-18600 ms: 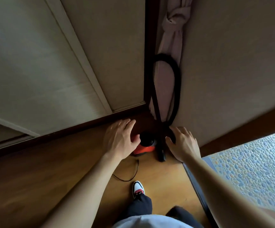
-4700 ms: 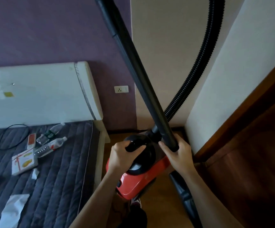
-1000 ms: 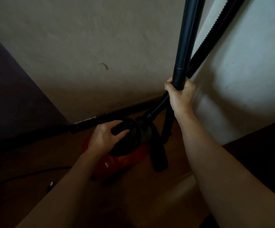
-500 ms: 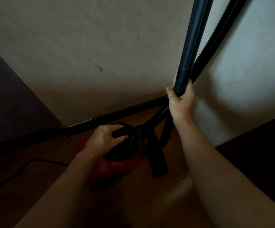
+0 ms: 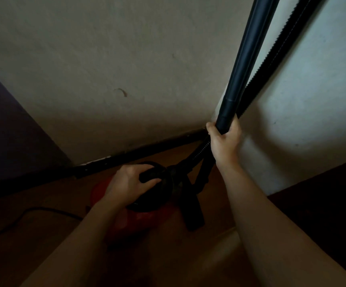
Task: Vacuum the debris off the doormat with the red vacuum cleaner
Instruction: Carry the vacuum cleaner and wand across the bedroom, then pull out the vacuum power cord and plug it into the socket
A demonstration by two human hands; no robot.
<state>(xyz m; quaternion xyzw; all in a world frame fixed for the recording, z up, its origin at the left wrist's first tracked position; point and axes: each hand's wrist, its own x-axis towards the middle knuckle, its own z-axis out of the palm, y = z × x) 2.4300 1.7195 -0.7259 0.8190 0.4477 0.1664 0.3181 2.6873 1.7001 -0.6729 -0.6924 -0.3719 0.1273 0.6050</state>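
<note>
In the wall corner, on the floor (image 5: 43,189): one red vacuum (image 5: 124,222), dimly lit. Left hand (image 5: 128,183), fingers curled round its black top handle (image 5: 153,174). Right hand (image 5: 224,141), fingers wrapped round the leaning black tube (image 5: 244,59); ribbed hose (image 5: 282,44) just beside the tube. Cord (image 5: 43,209) trails left.

both bare forearms reach forward from the lower edge of view. left hand (image 5: 129,184) sits low, palm down, fingers curled round a black handle (image 5: 150,174). right hand (image 5: 225,141) is higher, arm nearly straight, back of hand toward the camera, fingers and thumb wrapped round a black wand (image 5: 244,59).
</note>
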